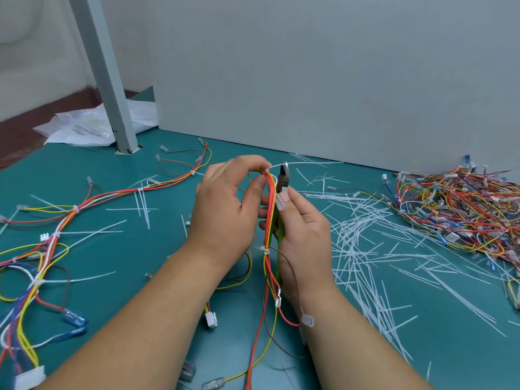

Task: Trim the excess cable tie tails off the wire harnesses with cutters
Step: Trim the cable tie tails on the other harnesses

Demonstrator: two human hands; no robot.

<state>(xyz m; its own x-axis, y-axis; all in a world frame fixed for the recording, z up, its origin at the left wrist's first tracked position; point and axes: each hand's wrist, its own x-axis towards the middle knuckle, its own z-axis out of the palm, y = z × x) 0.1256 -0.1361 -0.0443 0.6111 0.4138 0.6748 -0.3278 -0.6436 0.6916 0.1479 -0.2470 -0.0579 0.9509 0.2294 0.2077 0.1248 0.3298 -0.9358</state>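
The wire harness [270,209], a bundle of red, orange and yellow wires, is held upright in the middle of the view. At its 12 o'clock end sits a white cable tie [267,168], whose tail [309,163] sticks out toward 3 o'clock. The left hand [225,204] pinches the bundle just under that tie, thumb against curled fingers. The right hand [305,235] is wrapped round the green handles of the cutters [282,181], which point to 12 o'clock. Their dark head stands just beside the tie, tip at the tail, though whether the blades bite it cannot be told. A second tie [265,251] binds the bundle toward 6 o'clock.

Cut tails [363,249] litter the green table [146,257] at 3 to 4 o'clock, with a pile of harnesses [464,209] beyond them. Another harness [76,211] sprawls at 9 o'clock. At 11 o'clock a grey post [107,80] stands beside plastic bags [81,129].
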